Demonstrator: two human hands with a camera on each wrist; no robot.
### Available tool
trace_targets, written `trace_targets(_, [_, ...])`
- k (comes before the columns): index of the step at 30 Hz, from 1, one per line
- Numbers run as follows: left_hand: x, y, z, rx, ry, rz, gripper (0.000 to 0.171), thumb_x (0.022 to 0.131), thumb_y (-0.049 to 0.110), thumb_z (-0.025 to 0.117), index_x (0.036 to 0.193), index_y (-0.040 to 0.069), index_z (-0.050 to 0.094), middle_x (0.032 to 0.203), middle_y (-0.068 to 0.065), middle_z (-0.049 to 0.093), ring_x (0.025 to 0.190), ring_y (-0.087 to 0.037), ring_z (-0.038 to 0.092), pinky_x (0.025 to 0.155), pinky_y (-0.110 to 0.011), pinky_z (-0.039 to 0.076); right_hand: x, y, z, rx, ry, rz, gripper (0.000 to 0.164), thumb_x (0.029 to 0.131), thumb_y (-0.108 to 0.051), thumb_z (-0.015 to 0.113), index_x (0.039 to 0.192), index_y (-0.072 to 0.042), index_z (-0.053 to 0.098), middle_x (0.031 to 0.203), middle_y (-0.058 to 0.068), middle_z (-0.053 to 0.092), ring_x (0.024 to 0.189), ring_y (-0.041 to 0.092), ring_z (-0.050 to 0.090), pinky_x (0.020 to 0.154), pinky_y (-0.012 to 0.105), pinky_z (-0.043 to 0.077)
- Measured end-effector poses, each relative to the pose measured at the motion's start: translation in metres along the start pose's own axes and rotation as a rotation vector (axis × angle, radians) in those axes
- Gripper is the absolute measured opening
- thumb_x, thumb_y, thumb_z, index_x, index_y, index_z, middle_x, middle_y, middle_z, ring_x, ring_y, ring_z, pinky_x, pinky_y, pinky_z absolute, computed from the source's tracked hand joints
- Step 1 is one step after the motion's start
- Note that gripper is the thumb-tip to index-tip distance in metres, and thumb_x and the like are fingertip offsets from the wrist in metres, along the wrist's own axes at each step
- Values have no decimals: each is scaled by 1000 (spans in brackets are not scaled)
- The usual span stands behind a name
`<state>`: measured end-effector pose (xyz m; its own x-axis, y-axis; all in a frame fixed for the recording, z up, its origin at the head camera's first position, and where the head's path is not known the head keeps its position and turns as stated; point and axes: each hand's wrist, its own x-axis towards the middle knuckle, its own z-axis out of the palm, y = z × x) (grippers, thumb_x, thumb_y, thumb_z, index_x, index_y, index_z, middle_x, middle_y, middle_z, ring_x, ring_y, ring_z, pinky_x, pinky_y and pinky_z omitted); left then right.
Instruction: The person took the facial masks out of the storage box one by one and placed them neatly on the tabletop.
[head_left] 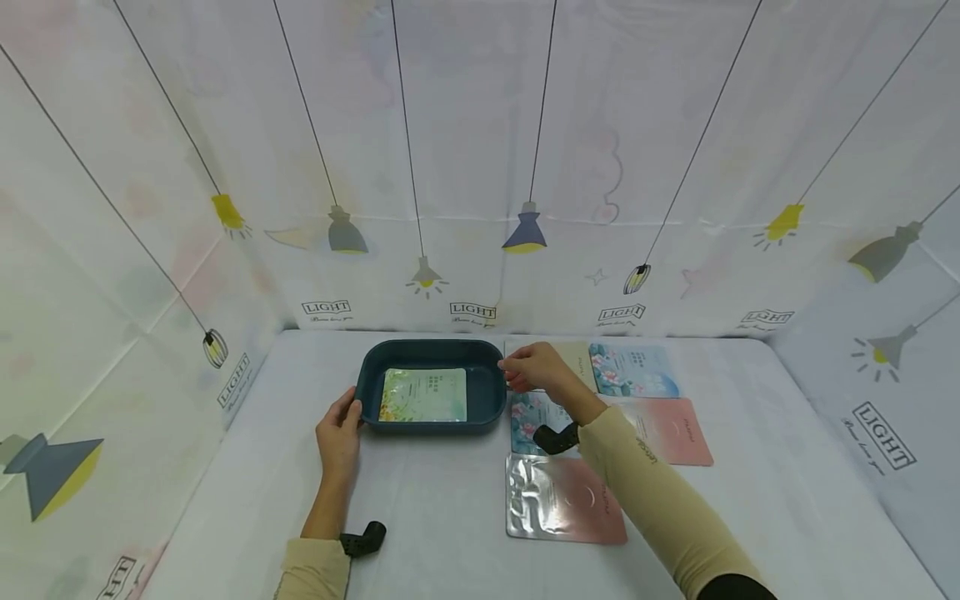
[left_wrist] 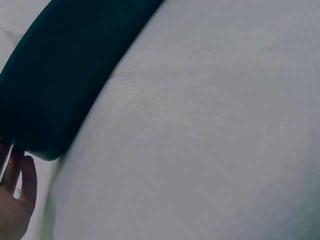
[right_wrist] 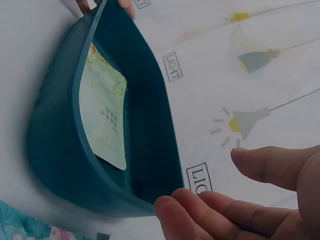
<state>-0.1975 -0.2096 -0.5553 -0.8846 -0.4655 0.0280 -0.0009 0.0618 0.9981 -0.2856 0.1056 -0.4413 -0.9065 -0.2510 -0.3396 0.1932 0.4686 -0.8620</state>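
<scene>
A dark teal plastic tray [head_left: 431, 427] with raised walls stands towards the back of the table. Inside lies a green floral sachet [head_left: 424, 395], flat, its print facing up. My left hand [head_left: 339, 437] touches the tray's left end with fairly straight fingers. At the opposite end my right hand [head_left: 542, 369] has its fingertips [right_wrist: 172, 212] against the rim from outside. Its thumb [right_wrist: 265, 165] stands apart from those fingers, with no sachet between them. The left wrist view shows only part of the left hand [left_wrist: 17, 200] beside the tray's dark wall.
Right of the tray lie several flat sachets: a beige one [head_left: 583, 357], a blue floral one [head_left: 633, 371], another blue one [head_left: 527, 423], a pink one [head_left: 678, 433] and a silver-pink one [head_left: 562, 500]. My right forearm crosses above some of them. A lamp-printed curtain [head_left: 480, 167] hangs behind.
</scene>
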Motion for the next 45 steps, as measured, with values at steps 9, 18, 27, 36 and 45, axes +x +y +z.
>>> trace_targets(9, [-13,28,-2,-25,-28,-28,39,101,11,50,137,-4,51,137,-25,54,115,-28,54,76,-6,50,16,-12,23,-10,-32,61,39,93,-25,66,119,4,63,112,22,68,106,37,67,90,41,57])
trace_targets(18, [-13,31,-2,-43,-26,-32,39,101,11,50,136,-4,52,137,-23,55,117,-32,52,77,-6,50,32,-18,48,-36,-25,76,43,93,-24,66,121,8,61,116,25,66,102,34,68,87,39,58])
trace_targets(27, [-14,30,-2,-33,-28,-20,39,101,11,50,137,-4,51,137,-23,55,119,-34,52,77,-6,50,46,-10,73,-119,0,113,36,88,-22,71,107,7,65,96,14,65,90,33,69,83,41,58])
trace_targets(36, [-8,22,-2,-18,-23,-12,38,101,12,51,136,-3,53,137,-22,56,105,-11,56,77,-7,51,51,-5,88,-431,27,80,27,86,-27,73,81,-2,65,60,3,56,61,20,61,53,27,42])
trace_targets(45, [2,-2,0,-9,11,0,39,101,20,52,136,3,55,136,-18,58,100,-3,55,74,-5,49,47,-7,98,-389,44,92,31,85,-20,74,101,5,66,74,8,64,58,18,61,52,25,45])
